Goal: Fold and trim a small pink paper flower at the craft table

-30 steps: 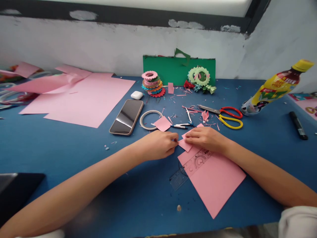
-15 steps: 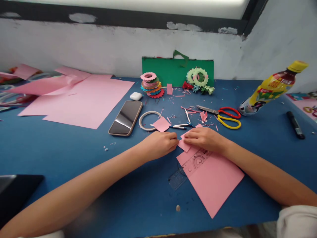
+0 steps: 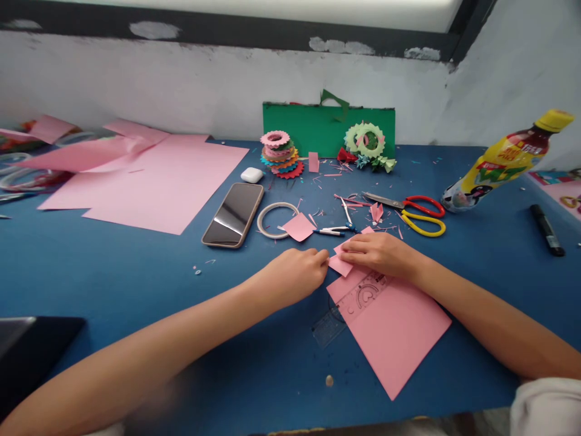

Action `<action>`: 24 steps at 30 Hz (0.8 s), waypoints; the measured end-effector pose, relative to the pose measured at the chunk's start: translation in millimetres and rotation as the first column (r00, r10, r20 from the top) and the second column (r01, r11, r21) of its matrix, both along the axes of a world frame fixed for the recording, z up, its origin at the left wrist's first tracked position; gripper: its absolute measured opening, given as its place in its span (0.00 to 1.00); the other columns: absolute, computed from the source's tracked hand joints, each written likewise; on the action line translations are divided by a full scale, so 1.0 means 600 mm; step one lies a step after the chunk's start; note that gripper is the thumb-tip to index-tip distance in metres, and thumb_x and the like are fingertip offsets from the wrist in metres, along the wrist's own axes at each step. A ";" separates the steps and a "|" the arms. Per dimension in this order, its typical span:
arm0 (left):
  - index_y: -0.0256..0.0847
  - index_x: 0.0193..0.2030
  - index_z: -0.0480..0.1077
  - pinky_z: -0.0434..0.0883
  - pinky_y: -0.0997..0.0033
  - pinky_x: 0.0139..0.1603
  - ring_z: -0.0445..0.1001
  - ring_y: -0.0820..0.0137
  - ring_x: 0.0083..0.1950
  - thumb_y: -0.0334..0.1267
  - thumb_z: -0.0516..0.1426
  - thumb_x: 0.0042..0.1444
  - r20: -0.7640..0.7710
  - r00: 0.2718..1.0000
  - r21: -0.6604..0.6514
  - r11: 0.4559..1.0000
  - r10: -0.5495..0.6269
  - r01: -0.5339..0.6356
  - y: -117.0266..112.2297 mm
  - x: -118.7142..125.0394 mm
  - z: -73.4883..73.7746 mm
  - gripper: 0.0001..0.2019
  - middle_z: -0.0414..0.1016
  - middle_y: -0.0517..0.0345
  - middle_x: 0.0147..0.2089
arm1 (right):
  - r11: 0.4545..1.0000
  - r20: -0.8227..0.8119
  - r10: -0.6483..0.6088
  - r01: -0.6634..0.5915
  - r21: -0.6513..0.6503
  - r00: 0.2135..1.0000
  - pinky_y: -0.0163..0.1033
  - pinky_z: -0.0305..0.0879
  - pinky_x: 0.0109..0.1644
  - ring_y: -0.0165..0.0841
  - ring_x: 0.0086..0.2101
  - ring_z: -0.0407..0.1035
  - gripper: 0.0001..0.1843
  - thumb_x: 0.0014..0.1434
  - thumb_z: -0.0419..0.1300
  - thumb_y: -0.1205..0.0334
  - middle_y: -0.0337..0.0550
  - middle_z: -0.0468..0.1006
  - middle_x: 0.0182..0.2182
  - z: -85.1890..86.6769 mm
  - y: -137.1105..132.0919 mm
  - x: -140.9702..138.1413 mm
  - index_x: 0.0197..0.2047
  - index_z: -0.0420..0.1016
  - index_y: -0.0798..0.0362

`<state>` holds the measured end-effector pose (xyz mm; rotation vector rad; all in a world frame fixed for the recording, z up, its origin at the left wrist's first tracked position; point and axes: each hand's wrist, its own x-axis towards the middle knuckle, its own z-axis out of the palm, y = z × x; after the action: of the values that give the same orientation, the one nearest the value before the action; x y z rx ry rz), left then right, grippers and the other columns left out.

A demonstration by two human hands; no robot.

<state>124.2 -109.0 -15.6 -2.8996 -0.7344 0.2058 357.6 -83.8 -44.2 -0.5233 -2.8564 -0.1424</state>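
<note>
Both hands meet over a small folded pink paper piece (image 3: 340, 265) lying on the blue table (image 3: 113, 278). My left hand (image 3: 295, 277) is curled, its fingertips pinching the piece's left edge. My right hand (image 3: 376, 253) rests on top of the piece, fingers bent and pressing it down. Just below them lies a larger pink sheet (image 3: 394, 333) with a clear plastic ruler (image 3: 354, 303) across its upper corner.
Behind the hands lie a pink square (image 3: 298, 227), a tape ring (image 3: 272, 219), a phone (image 3: 233, 214), a pen (image 3: 331, 231) and red-and-yellow scissors (image 3: 415, 214). Large pink sheets (image 3: 149, 181) cover the left. A yellow bottle (image 3: 503, 160) and black marker (image 3: 547, 229) sit right. Paper rosettes (image 3: 279, 154) and green card (image 3: 324, 127) line the wall.
My left hand has slid slightly down and right along the small piece's edge; my right hand has stayed pressed on it. The view shifted a little.
</note>
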 end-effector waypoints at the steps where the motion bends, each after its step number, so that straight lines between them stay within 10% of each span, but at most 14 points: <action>1: 0.33 0.37 0.72 0.61 0.70 0.22 0.71 0.66 0.31 0.28 0.51 0.58 -0.009 1.000 0.000 1.000 0.014 -0.014 -0.005 0.001 0.002 0.08 0.70 0.49 0.36 | 1.000 -0.001 0.001 -0.001 -0.001 1.000 0.40 0.68 0.47 0.34 0.49 0.67 0.15 0.66 0.45 0.70 0.48 0.76 0.45 -0.001 0.000 0.000 0.50 0.69 0.57; 9: 0.36 0.34 0.71 0.62 0.70 0.24 0.73 0.66 0.31 0.37 0.46 0.63 0.137 0.954 -0.015 0.963 0.267 -0.268 -0.006 0.002 0.019 0.14 0.71 0.51 0.32 | 1.000 -0.003 -0.002 0.002 0.008 1.000 0.40 0.67 0.48 0.34 0.50 0.67 0.14 0.65 0.46 0.69 0.48 0.76 0.45 -0.005 0.000 0.001 0.49 0.69 0.57; 24: 0.35 0.40 0.72 0.60 0.74 0.22 0.75 0.67 0.30 0.38 0.47 0.64 0.105 0.965 -0.071 0.970 0.240 -0.233 -0.015 0.012 -0.002 0.14 0.73 0.53 0.29 | 1.000 0.016 -0.020 0.020 -0.022 1.000 0.40 0.67 0.46 0.34 0.49 0.67 0.15 0.65 0.47 0.69 0.48 0.76 0.45 0.000 0.000 0.002 0.51 0.69 0.55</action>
<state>131.2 -117.9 -16.6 -2.8913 -1.1141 0.0905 359.0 -83.8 -44.0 -0.5574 -2.8720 -0.1194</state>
